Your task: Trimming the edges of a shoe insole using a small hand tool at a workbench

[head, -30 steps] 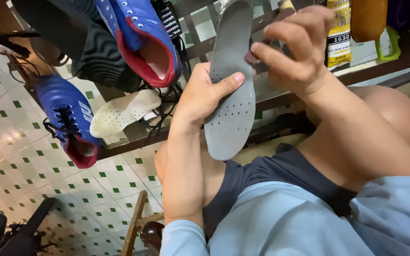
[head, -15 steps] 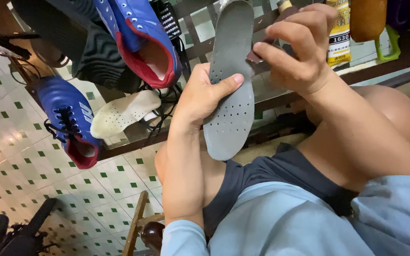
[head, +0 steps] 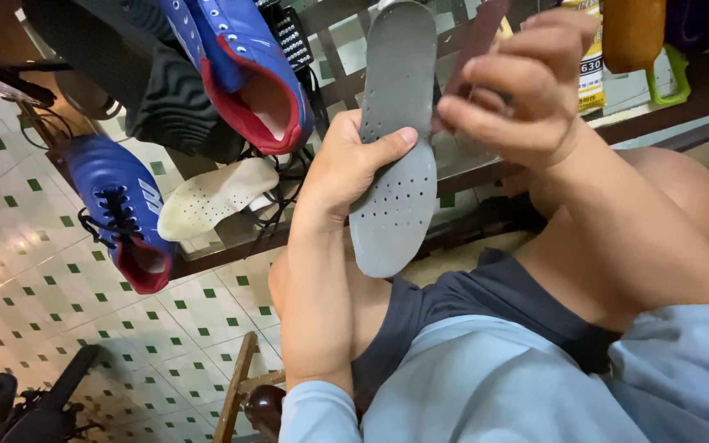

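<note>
A grey perforated insole (head: 395,139) is held upright in front of the person's chest, above the lap and clear of the surface. It is gripped at its middle by the left hand (head: 346,168), whose thumb is pressed across the perforated face while the other fingers are wrapped behind — clamped on the insole.

Compared with the view a second ago, the right hand (head: 527,90) has been drawn a little away from the insole's right edge; it is now seen curled just beside the upper half, fingers bunched together, and whether anything small is pinched in them cannot be told. The insole itself has hardly shifted. By this reading, the work on the insole's edge is paused or being re-gripped rather than finished.

Beyond the hands a glass-topped surface (head: 469,164) is seen. Near its left edge a cream insole (head: 215,201) is laid, with a blue shoe (head: 121,209) hung over that edge and a second blue shoe with red lining (head: 248,74) further back. Bottles (head: 588,57) are stood along the far right edge. Open room is left mainly over the lap and the tiled floor (head: 67,312) to the left.
</note>
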